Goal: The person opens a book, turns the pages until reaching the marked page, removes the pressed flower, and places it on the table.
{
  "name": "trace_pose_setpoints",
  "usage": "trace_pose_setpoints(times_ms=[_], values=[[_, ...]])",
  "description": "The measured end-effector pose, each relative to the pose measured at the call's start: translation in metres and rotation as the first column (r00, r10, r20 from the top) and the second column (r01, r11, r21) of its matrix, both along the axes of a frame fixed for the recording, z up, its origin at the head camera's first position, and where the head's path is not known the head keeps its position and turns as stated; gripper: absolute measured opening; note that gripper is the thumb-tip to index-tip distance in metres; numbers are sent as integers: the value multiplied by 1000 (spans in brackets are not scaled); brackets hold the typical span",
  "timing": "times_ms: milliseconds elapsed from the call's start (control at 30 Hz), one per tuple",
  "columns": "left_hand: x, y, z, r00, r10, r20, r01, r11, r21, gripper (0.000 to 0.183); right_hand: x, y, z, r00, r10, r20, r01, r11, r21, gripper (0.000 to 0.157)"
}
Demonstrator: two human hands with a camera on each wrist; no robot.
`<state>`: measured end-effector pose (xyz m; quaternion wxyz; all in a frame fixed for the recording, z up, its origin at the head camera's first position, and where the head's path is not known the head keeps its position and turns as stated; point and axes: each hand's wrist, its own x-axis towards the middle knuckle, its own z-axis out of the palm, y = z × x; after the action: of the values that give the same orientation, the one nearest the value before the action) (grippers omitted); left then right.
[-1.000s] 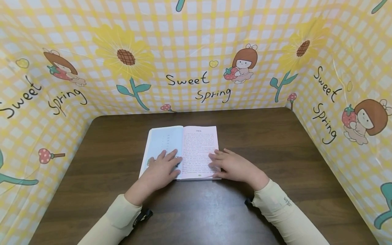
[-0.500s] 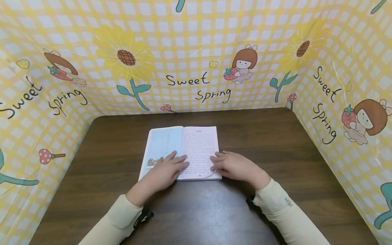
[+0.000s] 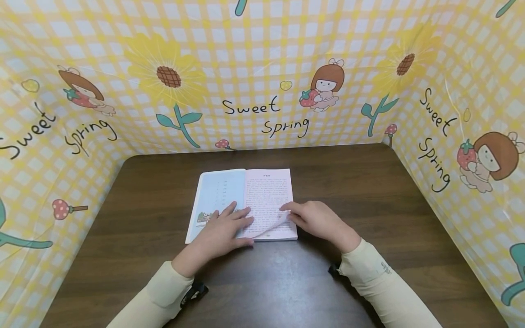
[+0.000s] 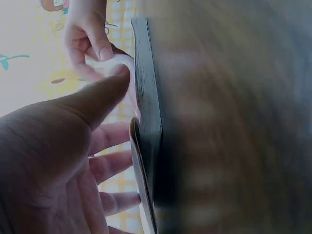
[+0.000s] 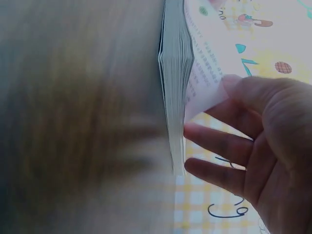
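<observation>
An open book (image 3: 266,191) lies on the table, with a pale blue left page and a pink right page of printed text. My left hand (image 3: 219,232) rests spread over the lower left page and the fold, fingers fairly straight. Its thumb reaches the bottom edge, close to the curling page in the left wrist view. At the right edge, my right hand (image 3: 320,221) pinches the lower corner of the lifted page (image 5: 207,73) between thumb and index finger. The other fingertips stay at the side of the page block (image 5: 175,83).
The dark wooden table (image 3: 348,173) extends around the book. A yellow checked cloth (image 3: 254,54) with printed flowers and figures rises behind it and along both sides. Black straps (image 3: 193,293) show beneath the sleeves.
My left hand has shifted right toward the fold, its thumb moving out to the bottom edge. My right fingers have curled in, and the right page's lower corner has lifted.
</observation>
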<state>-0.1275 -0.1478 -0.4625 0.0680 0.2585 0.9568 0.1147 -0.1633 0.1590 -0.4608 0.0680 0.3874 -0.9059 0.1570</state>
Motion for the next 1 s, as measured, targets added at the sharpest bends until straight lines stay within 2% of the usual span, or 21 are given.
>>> trace_pose_setpoints(times_ms=[200,367,500,767,900,1000], values=[[1,5,-1,998,50,-27,-50,999,6,66,-2,-1,-3,998,-56,17,56,998,-27,40],[1,8,-1,997,71,-33,-70,997,16,57,-1,-3,-4,995,-93,37,96,992,-82,38],[1,8,-1,997,76,-30,-76,997,12,50,0,-4,-2,989,-140,55,147,977,-158,37],[0,9,-1,995,88,-35,-87,995,45,42,1,-5,4,975,-220,-18,206,939,-274,34],[-2,7,0,994,94,-51,-90,993,75,41,1,-4,4,973,-227,-32,210,937,-279,34],[-5,6,1,991,114,-65,-106,988,113,50,0,-4,4,976,-215,-26,201,942,-270,34]])
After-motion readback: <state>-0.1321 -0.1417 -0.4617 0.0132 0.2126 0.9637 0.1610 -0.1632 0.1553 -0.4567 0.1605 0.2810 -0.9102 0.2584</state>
